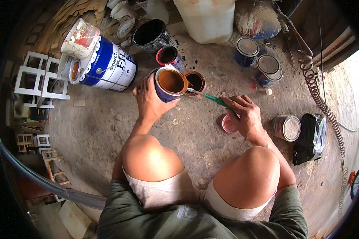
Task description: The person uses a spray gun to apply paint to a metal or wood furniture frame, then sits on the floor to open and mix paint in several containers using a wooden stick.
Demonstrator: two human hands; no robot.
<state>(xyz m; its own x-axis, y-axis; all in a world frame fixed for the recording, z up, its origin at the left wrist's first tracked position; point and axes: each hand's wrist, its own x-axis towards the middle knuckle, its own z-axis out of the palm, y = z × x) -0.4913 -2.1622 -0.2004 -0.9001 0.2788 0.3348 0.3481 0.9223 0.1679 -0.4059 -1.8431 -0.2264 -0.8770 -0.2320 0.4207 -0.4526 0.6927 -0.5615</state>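
My left hand (150,97) is wrapped round an open paint can (168,94) with brown liquid inside, held tilted above the floor. In my right hand (244,113) is the green handle of a screwdriver-like tool (216,100). Its pale metal end reaches the can's right rim. Just behind and right of the held can stands a second open can (195,82) with dark brown contents. A dark open tin with a red rim (159,59) is farther back. Near my right hand, a small pink-red cup (228,124) sits on the floor, partly hidden by the hand.
A blue and white bucket (115,65) lies at the left, beside a black paint-crusted pail (163,42). Lidded cans (247,46) stand at the far right. A can (290,128) and a black plastic bag (310,139) lie nearer. A coiled hose (313,81) hangs along the right.
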